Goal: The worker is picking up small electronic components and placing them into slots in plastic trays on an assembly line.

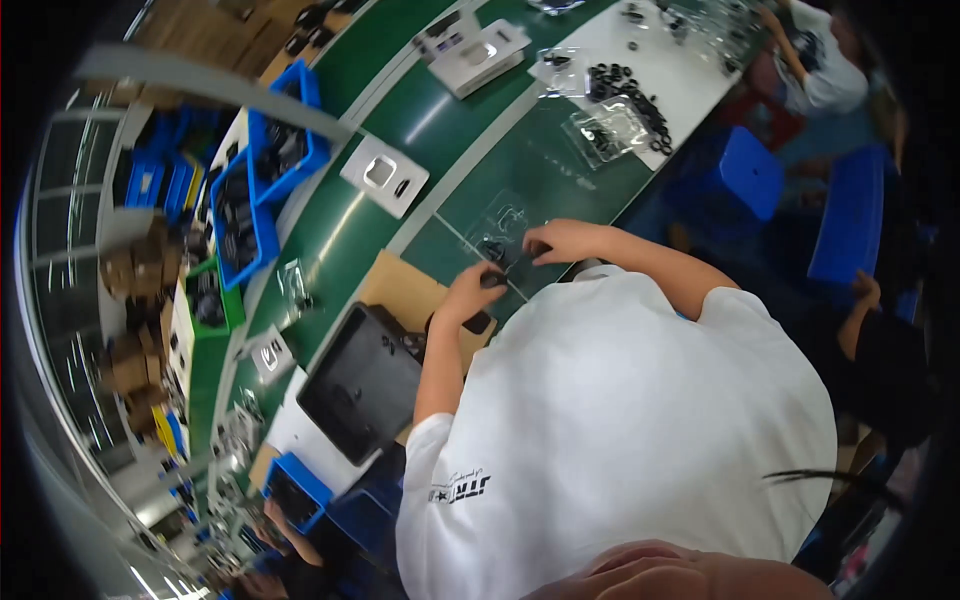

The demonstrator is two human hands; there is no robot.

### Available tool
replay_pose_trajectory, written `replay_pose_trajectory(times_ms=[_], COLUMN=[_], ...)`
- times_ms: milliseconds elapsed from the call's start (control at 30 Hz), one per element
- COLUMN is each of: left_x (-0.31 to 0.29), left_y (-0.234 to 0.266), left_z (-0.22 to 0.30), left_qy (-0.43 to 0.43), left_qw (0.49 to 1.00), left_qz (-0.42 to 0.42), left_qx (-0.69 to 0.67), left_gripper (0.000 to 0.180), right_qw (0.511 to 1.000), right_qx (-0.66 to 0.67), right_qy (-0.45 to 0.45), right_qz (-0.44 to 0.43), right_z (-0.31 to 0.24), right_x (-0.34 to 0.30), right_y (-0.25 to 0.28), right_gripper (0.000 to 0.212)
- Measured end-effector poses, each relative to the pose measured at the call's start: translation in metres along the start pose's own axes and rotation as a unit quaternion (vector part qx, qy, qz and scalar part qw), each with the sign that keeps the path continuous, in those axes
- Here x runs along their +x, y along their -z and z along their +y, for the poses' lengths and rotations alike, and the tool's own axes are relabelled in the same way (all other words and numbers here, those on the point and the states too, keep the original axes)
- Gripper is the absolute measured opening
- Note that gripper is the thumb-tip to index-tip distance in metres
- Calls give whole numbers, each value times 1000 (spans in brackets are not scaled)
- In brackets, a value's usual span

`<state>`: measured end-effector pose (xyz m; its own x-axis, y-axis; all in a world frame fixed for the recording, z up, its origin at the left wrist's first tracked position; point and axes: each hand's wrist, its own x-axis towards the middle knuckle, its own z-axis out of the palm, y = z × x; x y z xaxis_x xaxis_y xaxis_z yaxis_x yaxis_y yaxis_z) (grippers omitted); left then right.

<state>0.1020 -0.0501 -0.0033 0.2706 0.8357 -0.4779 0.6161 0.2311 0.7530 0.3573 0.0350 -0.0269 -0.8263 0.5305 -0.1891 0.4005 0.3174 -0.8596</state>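
My left hand (pixel 466 297) is closed by the table edge, with a small round black part (pixel 492 280) at its fingertips. My right hand (pixel 570 240) is beside it with bent fingers; something dark shows at its fingertips, too small to name. Between and just beyond the hands, a clear plastic blister tray (pixel 510 215) lies on the green table, with small black pieces (pixel 490 249) at its near end. By my left forearm are a brown cardboard sheet (pixel 402 290) and a black tray (pixel 362 385) holding a few small dark parts.
White printed packages (pixel 385 176) lie along the green conveyor (pixel 335 235). Blue bins (pixel 243 225) of dark parts stand beyond it. Black rings (pixel 640 105) and clear blisters cover a white sheet at the far right. Blue stools (pixel 728 180) stand right; other people work nearby.
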Motion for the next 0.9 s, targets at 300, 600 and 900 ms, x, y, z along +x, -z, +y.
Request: replay_pose_trajectory(times_ms=[300,600,900], left_x=[6,42,86], left_y=[8,-10,-28], left_z=[-29,-43,-52], left_qy=[-5,-4,-44], left_qw=[935,897,875], left_qz=[268,336,349], left_qx=[231,286,333], left_gripper=[41,42,47], right_qw=[969,879,892], right_qx=[-188,-392,-413], right_qy=[112,236,183], right_qz=[113,136,36], right_z=[30,70,53], right_x=[45,60,53], right_y=[-19,-41,-31], right_gripper=[33,47,71])
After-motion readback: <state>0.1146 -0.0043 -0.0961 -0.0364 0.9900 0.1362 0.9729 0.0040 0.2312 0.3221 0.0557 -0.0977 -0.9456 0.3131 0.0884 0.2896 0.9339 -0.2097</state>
